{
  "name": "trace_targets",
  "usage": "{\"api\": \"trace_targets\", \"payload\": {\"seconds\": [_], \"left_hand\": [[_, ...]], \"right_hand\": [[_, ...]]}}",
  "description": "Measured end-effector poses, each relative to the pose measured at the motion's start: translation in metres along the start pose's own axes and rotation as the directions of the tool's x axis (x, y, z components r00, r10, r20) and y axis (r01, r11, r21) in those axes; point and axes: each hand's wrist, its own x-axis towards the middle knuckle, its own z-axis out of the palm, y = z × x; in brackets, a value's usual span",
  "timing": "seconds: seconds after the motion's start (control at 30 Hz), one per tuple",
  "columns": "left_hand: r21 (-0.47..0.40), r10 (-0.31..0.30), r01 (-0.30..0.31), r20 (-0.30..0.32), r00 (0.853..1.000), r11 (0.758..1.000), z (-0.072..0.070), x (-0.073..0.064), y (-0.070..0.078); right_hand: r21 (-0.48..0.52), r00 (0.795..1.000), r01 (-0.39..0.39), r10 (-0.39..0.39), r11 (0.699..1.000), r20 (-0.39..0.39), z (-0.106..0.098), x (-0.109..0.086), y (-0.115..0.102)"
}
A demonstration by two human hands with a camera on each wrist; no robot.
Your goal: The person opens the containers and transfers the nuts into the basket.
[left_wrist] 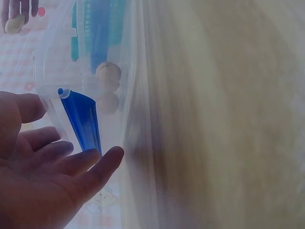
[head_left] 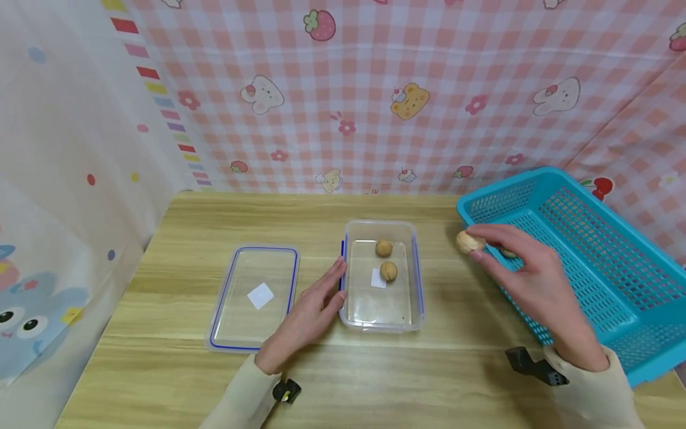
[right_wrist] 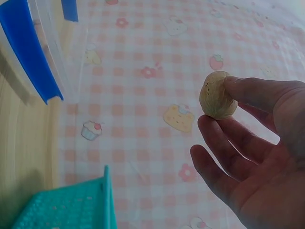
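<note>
Holding a pale walnut at centre right of the frame, with thumb and fingertips of the right hand clamped on the shell and, in the right wrist view, the lower fingers spread apart. Resting the left hand at the left wall of a clear container in mid-frame, fingers nearly straight and apart, seemingly touching the plastic without gripping.

Likeliest mishap: a dropped walnut, owing to a fingertip-only pinch on a round shell, with a possible roll across the wooden table. Also possible: a skewed container, from too firm a push at the left wall.

Inside the container, in its upper half: a loose walnut and, just below in the frame, a second walnut. Potentially in the way: the raised walls and blue latch of the container, plus the turquoise basket at right, overlapped in view by the right hand. Partly hidden there, one more nut-like thing. At left, a blue-edged lid, partly behind the left wrist; across the top, a pink checked cloth.
</note>
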Motion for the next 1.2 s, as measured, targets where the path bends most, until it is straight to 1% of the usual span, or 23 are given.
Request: {"api": "trace_targets", "payload": {"seconds": [0.07, 0.17, 0.27, 0.4, 0.5, 0.57, 0.77, 0.97, 1.0, 1.07, 1.2], "left_hand": [[0.003, 0.003, -0.003, 0.001, 1.000, 1.000, 0.000, 0.000, 0.000], [0.005, 0.006, -0.006, 0.004, 1.000, 1.000, 0.000, 0.000, -0.001], [0.007, 0.003, -0.003, 0.007, 1.000, 1.000, 0.000, 0.000, 0.000], [0.010, -0.002, 0.002, 0.007, 1.000, 1.000, 0.000, 0.000, 0.000], [0.010, -0.002, 0.002, 0.006, 1.000, 1.000, 0.001, 0.000, 0.001], [0.013, -0.004, 0.004, 0.006, 1.000, 1.000, 0.001, 0.001, 0.001], [0.017, -0.004, 0.004, 0.003, 1.000, 1.000, 0.001, 0.001, 0.001], [0.017, -0.013, 0.013, 0.004, 1.000, 1.000, 0.001, 0.001, 0.002], [0.017, -0.014, 0.014, 0.005, 1.000, 1.000, 0.001, 0.001, 0.002], [0.013, -0.003, 0.003, -0.002, 1.000, 1.000, 0.001, 0.001, 0.002], [0.017, 0.030, -0.030, -0.015, 0.999, 0.999, 0.001, 0.001, 0.001]], "right_hand": [[0.002, 1.000, -0.004, 0.004, 1.000, -0.008, -0.006, -0.002, 0.001], [0.005, 0.999, 0.014, -0.014, 1.000, -0.030, -0.014, -0.005, 0.003], [-0.016, 0.998, 0.015, -0.016, 1.000, -0.056, -0.023, -0.009, 0.005], [-0.063, 0.997, -0.027, 0.022, 0.998, -0.077, -0.038, -0.014, 0.008], [-0.079, 0.995, -0.054, 0.047, 0.995, -0.089, -0.049, -0.018, 0.010], [-0.090, 0.994, -0.056, 0.047, 0.994, -0.099, -0.055, -0.020, 0.013], [-0.158, 0.993, -0.096, 0.083, 0.983, -0.086, -0.071, -0.024, 0.018], [-0.149, 0.993, -0.099, 0.089, 0.984, -0.076, -0.086, -0.023, 0.034], [-0.147, 0.991, -0.118, 0.108, 0.982, -0.072, -0.088, -0.023, 0.038], [-0.182, 0.987, -0.161, 0.154, 0.970, -0.057, -0.091, -0.023, 0.044], [-0.245, 0.978, -0.206, 0.205, 0.947, -0.032, -0.098, -0.021, 0.058]]}}
